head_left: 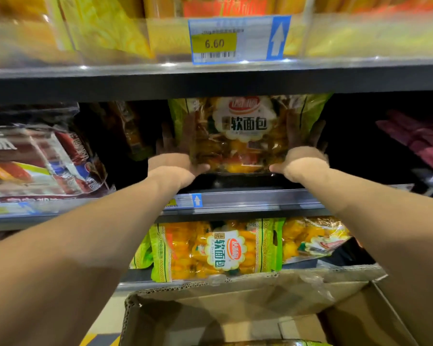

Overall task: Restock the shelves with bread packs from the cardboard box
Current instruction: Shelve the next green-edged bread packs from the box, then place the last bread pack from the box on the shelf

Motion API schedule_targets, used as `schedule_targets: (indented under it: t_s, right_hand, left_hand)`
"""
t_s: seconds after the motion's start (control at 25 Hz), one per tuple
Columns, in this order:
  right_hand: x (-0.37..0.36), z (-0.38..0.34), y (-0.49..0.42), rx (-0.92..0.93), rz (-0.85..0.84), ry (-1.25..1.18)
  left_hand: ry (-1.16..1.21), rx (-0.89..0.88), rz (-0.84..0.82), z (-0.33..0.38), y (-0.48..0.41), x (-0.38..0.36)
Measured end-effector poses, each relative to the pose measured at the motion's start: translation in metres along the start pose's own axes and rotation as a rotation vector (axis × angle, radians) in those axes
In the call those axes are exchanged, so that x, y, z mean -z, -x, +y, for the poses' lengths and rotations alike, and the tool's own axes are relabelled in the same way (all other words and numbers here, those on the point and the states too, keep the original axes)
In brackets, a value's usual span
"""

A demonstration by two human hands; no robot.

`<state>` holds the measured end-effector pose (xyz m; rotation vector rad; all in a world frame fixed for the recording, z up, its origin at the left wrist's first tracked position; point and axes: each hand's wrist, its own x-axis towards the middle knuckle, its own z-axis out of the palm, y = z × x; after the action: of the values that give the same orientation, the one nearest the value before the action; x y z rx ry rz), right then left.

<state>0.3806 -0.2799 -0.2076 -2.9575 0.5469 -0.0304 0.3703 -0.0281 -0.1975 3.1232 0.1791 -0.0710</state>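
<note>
Green-edged clear plastic, soft rolls showing through: bread pack (245, 131) upright in the dim bay of the middle shelf (248, 198), printed face outward. Bottom edge either resting on the shelf floor or just above it; cannot tell which in the shadow. Clamped from both sides: left hand (175, 161) on its left edge and right hand (303, 156) on its right, well apart with the pack between them. Thumbs hooked at the lower front corners, fingers reaching up the sides, dark and blurred. Top of the pack close under the upper shelf (210, 78), below the price tag (235, 38). Red-and-dark packs (43, 158) off to the left, pink packs (415, 138) to the right, neither touching it. Same-brand packs (218, 248) lying on the lower shelf. Cardboard box (210, 308) beneath the arms, flaps open.

Judged step: seating the pack in its bay, not yet let go.

Risks from here:
- Likely to slump forward over the shelf lip if released too near the front, being a limp bag with no visible prop behind.
- Could catch its top seal on the underside of the upper shelf if pushed in high.
- Crushed rolls from too hard a squeeze.
</note>
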Motion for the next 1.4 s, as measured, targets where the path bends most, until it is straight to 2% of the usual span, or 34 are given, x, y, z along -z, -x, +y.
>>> schedule_targets:
  t_s: [0.12,0.24,0.4,0.56,0.8,0.92,1.04,1.16,1.28,1.4]
  right_hand:
    - [0.015,0.009,0.045,0.083,0.082,0.126]
    - [0.037,0.025,0.1,0.202,0.194,0.048]
    - [0.056,0.044,0.155,0.308,0.129,-0.052]
    - [0.068,0.071,0.217,0.386,0.094,-0.086]
    - [0.044,0.105,0.288,0.459,0.011,-0.138]
    - [0.015,0.128,0.319,0.432,-0.131,-0.167]
    - [-0.023,0.152,0.334,0.347,-0.299,-0.092]
    - [-0.057,0.166,0.326,0.284,-0.516,0.015]
    - [-0.085,0.175,0.305,0.242,-0.753,0.112]
    - [-0.117,0.18,0.284,0.246,-0.915,0.253]
  left_hand:
    - [-0.017,-0.03,0.048,-0.001,0.044,0.016]
    - [0.026,-0.137,0.162,-0.008,0.087,0.022]
    - [0.094,-0.208,0.251,-0.006,0.15,0.023]
    - [0.165,-0.246,0.227,-0.004,0.217,0.026]
    - [0.246,-0.302,0.12,0.009,0.305,-0.01]
    - [0.253,-0.299,0.037,0.008,0.323,-0.029]
    - [0.276,-0.269,-0.147,0.003,0.331,-0.057]
    - [0.274,-0.225,-0.362,-0.002,0.326,-0.091]
    - [0.25,-0.158,-0.499,-0.004,0.313,-0.131]
    - [0.196,-0.109,-0.636,0.0,0.303,-0.171]
